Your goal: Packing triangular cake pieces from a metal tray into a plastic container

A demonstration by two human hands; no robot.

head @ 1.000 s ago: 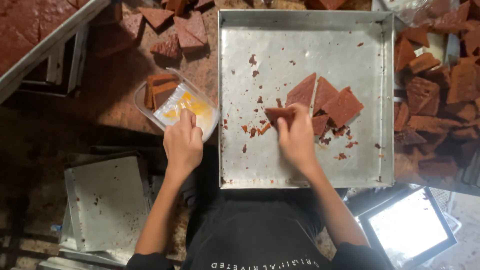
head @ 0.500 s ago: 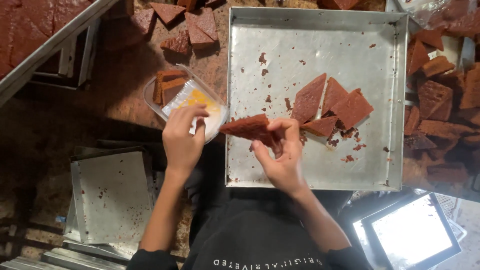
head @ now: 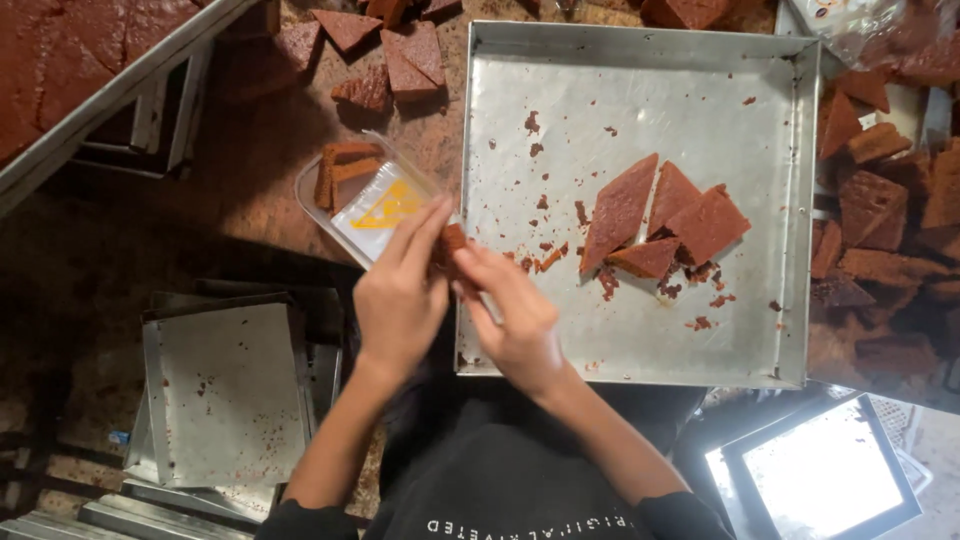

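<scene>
A brown cake slice [head: 452,248] is pinched between my left hand [head: 400,295] and my right hand [head: 512,315], just past the left rim of a large square metal tray [head: 640,90]. Most of the slice is hidden by my fingers. Right behind my left hand sits a clear plastic container [head: 372,210] with a yellow label and two slices stacked at its far end. On the tray lie several brown cake slices [head: 665,220] in a cluster, with crumbs scattered around them.
More cake pieces [head: 385,50] lie on the brown table behind the container, and a pile [head: 880,220] sits to the right of the tray. Stacked smaller metal trays [head: 225,400] stand at the lower left. A lit screen [head: 815,475] glows at the lower right.
My right hand lifted a slice from the tray and carried it left to the tray's edge. My left hand came off the container to meet it. The camera view shifted slightly.
</scene>
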